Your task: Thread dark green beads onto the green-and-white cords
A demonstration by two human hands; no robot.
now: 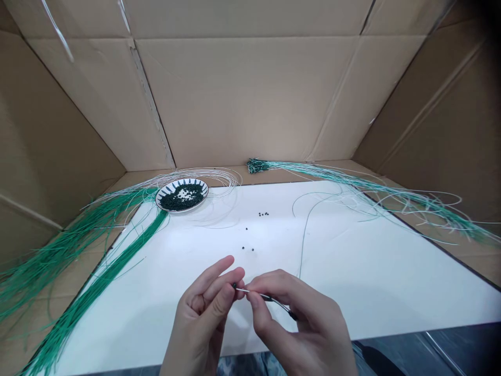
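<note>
- Thin pale wire carrying small dark beads (270, 297) lay between the two hands, just above the near edge of the white board, slanting down toward the right, with one bead at each end of the visible stretch.
- Bare left hand (201, 313) was pinching the upper end of the wire between its thumb and fingertips.
- Bare right hand (301, 318) was grasping the wire just beside the left hand, its fingers curled and its thumb pressed against the wire.
- Long thin pale green strand (309, 230) rose from behind the right hand and curved across the white board toward the far right.
- Flat white board (235, 250) carried the work and lay inside a brown corrugated cardboard box (250, 94).
- Round plate with a black-and-white patterned rim (169, 189), heaped with dark green beads (182, 197), sat at the far left corner of the board.
- Few loose dark beads (263, 213) lay scattered mid-board, well apart from the hands.
- Thick bundle of green wires (117, 266) ran along the left edge of the board.
- Second bundle of green-and-white wires (352, 180) stretched along the far right edge, and pale wire loops (223, 177) curled behind the plate.
</note>
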